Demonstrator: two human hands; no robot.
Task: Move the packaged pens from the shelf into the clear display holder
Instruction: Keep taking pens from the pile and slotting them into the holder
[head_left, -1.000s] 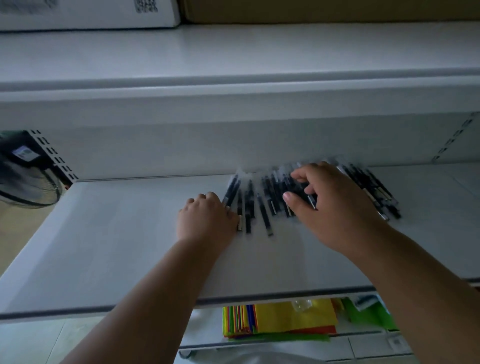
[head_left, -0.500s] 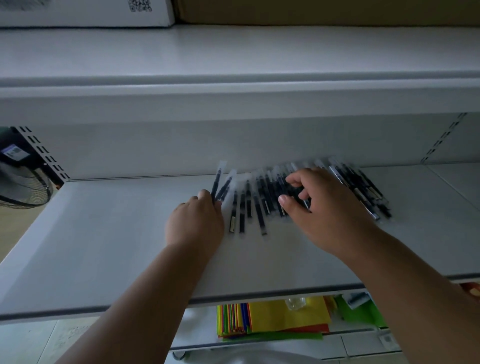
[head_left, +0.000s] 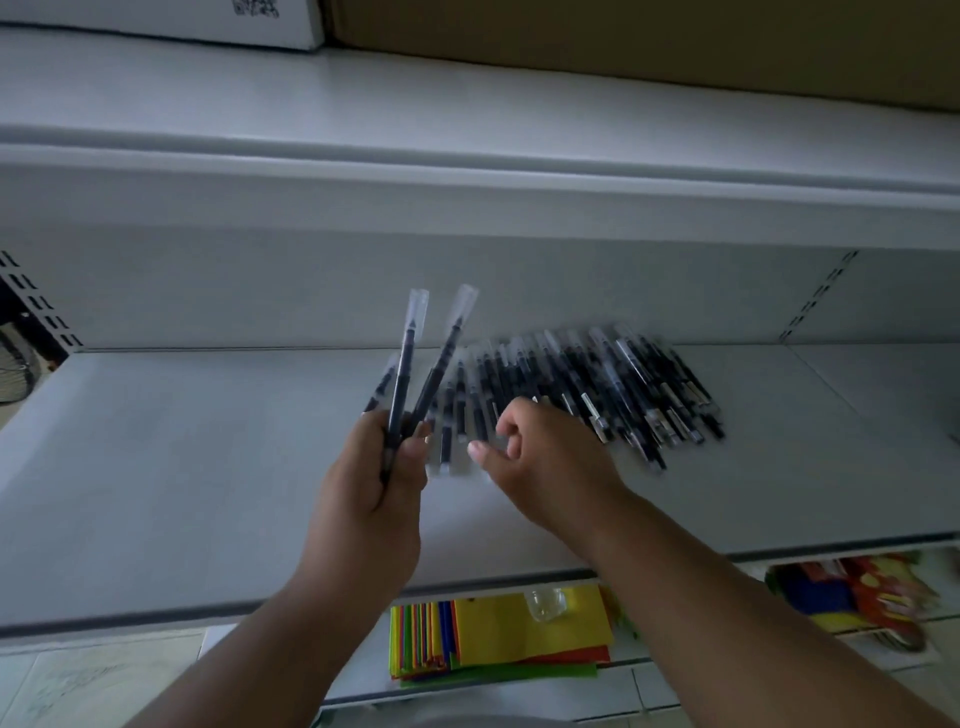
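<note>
The left hand (head_left: 382, 467) gripped two sleeved pens (head_left: 415, 374) upright; the right hand (head_left: 540, 457), loosely curled and empty (nearer), hovered at the pen row (head_left: 597, 395) on the shelf (head_left: 208, 467), barrels pointing away.

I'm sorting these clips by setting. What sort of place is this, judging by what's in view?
Most likely a stationery shop or its stockroom. White retail shelving with slotted uprights, a pile of individually packaged pens on the shelf, and stacks of coloured paper on the shelf below point that way.
</note>
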